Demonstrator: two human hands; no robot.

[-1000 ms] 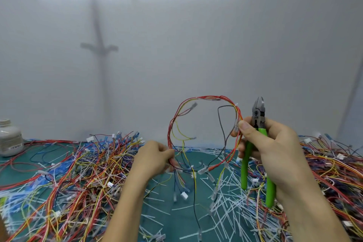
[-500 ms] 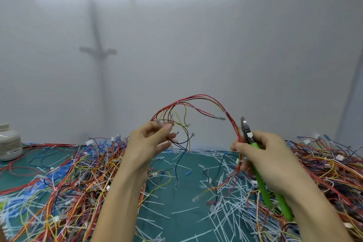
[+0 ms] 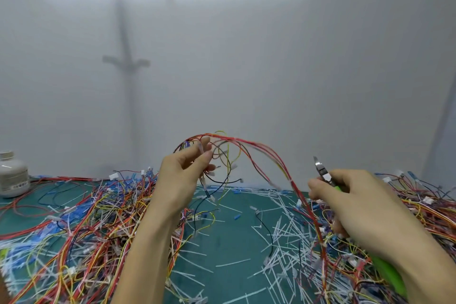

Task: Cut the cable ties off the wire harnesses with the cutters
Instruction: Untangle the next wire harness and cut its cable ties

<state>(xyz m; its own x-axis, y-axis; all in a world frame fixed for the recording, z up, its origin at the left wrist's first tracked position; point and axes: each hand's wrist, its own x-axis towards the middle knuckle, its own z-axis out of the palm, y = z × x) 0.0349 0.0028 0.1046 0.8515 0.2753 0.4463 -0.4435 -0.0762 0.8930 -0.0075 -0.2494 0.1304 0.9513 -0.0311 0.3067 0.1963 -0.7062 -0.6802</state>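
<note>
Higher now, my left hand (image 3: 182, 175) pinches the wire harness (image 3: 256, 148), right hand (image 3: 357, 207) gripping the cutters (image 3: 322, 172) clear; likely hunting the next cut.

white bottle (image 3: 12, 175): far left; green mat (image 3: 229, 237): underneath; grey wall (image 3: 271, 69): behind

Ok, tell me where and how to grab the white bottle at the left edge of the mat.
Grip the white bottle round its cylindrical body, below the cap, coming in level from the right. It stands upright and its body is wider than the cap, so a side wrap should seat better than a top pinch. Loose wires lie at its foot, so probably stay above them.
</note>
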